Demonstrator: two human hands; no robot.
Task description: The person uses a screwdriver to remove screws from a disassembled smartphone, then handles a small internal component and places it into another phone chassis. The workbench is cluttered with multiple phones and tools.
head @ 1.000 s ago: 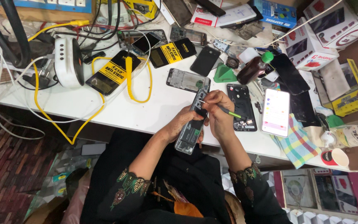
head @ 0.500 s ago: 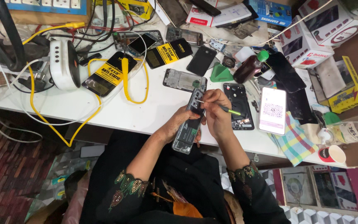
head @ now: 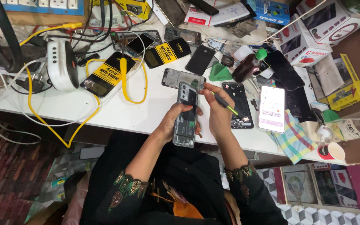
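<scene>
Left hand (head: 169,125) grips the opened phone (head: 186,114) at bench (head: 117,112) edge, six o'clock; right hand (head: 219,112) pinches the screwdriver (head: 221,102). A slipping tip might gouge circuitry.

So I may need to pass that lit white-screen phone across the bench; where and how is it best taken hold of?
Grip the lit phone by its two long edges near the middle, coming from above. It lies flat, screen up, so pinching the thin sides avoids touching the glass. Its lower end overlaps the checked cloth and dark phone parts crowd its upper right, so the left edge looks easier to reach.
</scene>
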